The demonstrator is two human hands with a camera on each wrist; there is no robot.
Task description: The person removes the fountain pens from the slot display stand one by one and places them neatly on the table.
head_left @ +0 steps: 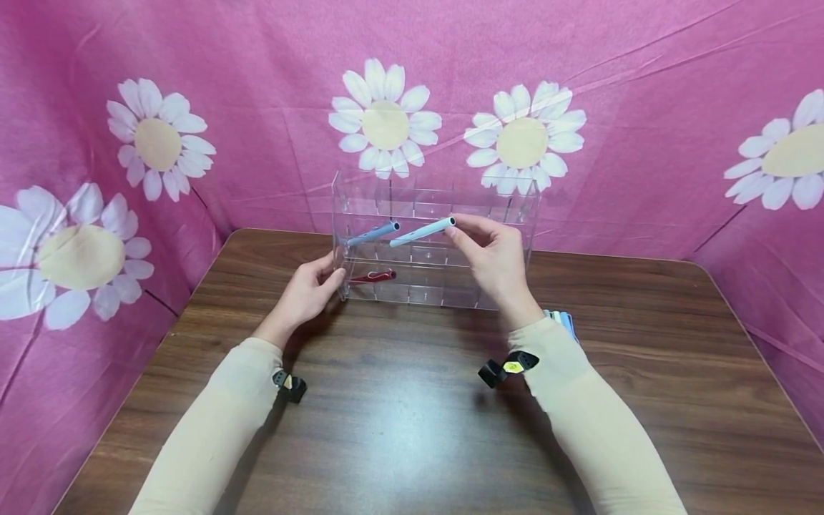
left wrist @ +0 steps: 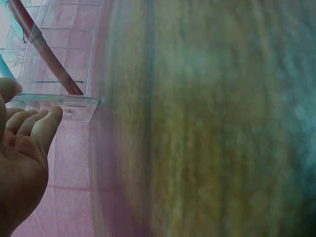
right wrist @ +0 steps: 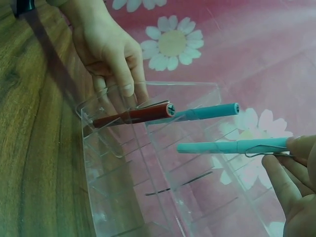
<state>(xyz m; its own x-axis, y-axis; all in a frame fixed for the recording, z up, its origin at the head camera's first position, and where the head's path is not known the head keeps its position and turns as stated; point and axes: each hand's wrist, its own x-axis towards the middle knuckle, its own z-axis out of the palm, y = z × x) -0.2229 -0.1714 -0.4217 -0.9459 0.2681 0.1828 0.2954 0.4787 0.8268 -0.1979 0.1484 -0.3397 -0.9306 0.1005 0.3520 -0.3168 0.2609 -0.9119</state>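
A clear plastic pen rack [head_left: 425, 295] with tiered compartments stands upright towards the back of the table. My left hand [head_left: 307, 292] holds its left side panel, thumb on one face and fingers on the other, as the left wrist view shows. Between the thumb and fingers of my right hand [head_left: 494, 261] is a light blue pen [right wrist: 212, 147], pinched near its clip end and slanting down to the left in front of the rack. A dark red pen [head_left: 373, 277] lies in the rack's lower left compartment. Above it rests a blue pen [head_left: 375, 234], also at the left end.
Several pens [head_left: 562, 323] in pale and blue tones lie on the wooden table [head_left: 399, 415], partly hidden behind my right wrist. A pink cloth [head_left: 270, 143] with white daisies hangs behind and at both sides of the table.
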